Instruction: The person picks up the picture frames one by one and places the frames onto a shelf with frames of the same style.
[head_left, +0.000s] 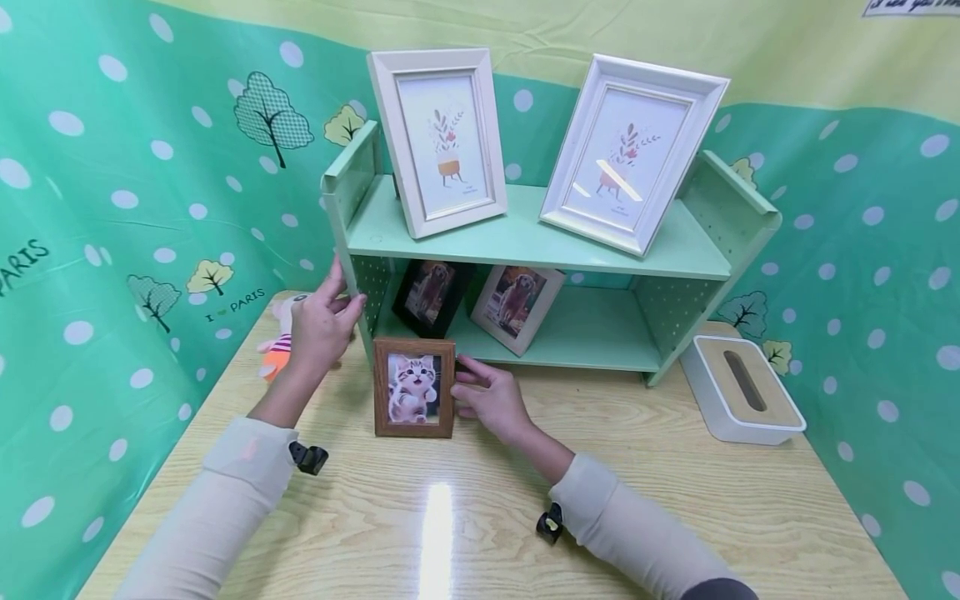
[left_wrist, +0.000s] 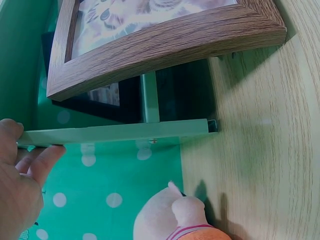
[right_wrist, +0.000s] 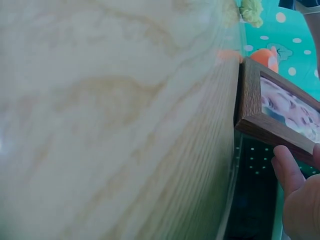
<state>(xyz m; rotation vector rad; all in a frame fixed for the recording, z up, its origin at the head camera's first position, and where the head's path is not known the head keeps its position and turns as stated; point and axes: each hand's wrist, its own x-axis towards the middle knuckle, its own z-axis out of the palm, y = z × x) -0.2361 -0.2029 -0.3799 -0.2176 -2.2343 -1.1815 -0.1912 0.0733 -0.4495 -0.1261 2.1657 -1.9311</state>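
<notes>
A brown wooden picture frame [head_left: 414, 425] with a kitten picture stands on the table in front of the green shelf [head_left: 540, 242]. My right hand [head_left: 495, 404] holds it by its right edge, and the right wrist view shows fingers [right_wrist: 288, 170] along that edge. With my left hand [head_left: 318, 329] I grip the front edge of the shelf's left side panel, the thumb on one face and fingers on the other in the left wrist view. Behind the brown frame, on the lower shelf, stand a black picture frame [head_left: 408, 283] and a beige picture frame [head_left: 555, 287] with dog pictures.
Two larger white picture frames, left [head_left: 495, 167] and right [head_left: 641, 237], lean on the top shelf. A plush toy [head_left: 276, 358] sits left of the shelf. A tissue box [head_left: 750, 433] stands at the right of the wooden table [head_left: 337, 533]. Green dotted cloth [head_left: 90, 250] hangs around the table.
</notes>
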